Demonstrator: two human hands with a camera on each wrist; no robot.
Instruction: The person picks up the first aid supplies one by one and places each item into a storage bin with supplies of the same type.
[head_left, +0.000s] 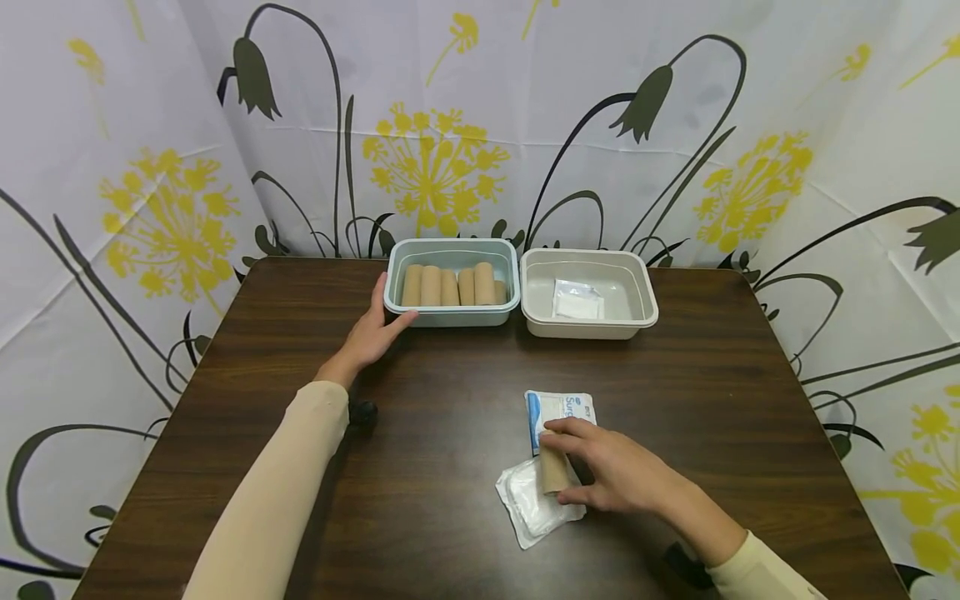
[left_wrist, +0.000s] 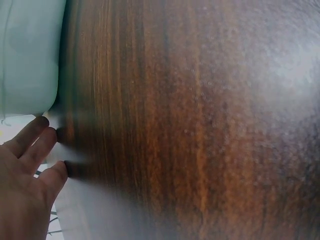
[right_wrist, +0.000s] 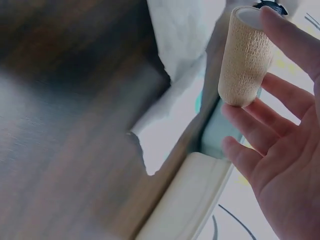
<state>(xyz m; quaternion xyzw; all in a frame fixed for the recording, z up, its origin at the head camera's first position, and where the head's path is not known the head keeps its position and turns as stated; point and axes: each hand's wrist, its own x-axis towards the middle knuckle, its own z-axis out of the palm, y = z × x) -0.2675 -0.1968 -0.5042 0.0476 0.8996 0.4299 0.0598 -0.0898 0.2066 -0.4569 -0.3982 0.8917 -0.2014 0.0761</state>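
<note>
In the head view my left hand (head_left: 370,329) rests at the near left corner of a pale blue bin (head_left: 450,318), thumb on the front and fingers along its left side. Several tan bandage rolls (head_left: 431,286) stand inside that bin. My right hand (head_left: 611,467) holds another tan bandage roll (right_wrist: 245,60) by its ends, between thumb and fingertips; its textured wrap shows in the right wrist view. Beneath it on the table lie a white packet (head_left: 528,508) and a blue-and-white printed packet (head_left: 562,407), partly hidden by the hand.
A cream bin (head_left: 588,331) stands right of the blue one, with a clear-and-white packet (head_left: 577,300) inside. Both sit at the back edge of the dark wooden table (head_left: 420,417). A flower-patterned curtain (head_left: 465,75) hangs behind.
</note>
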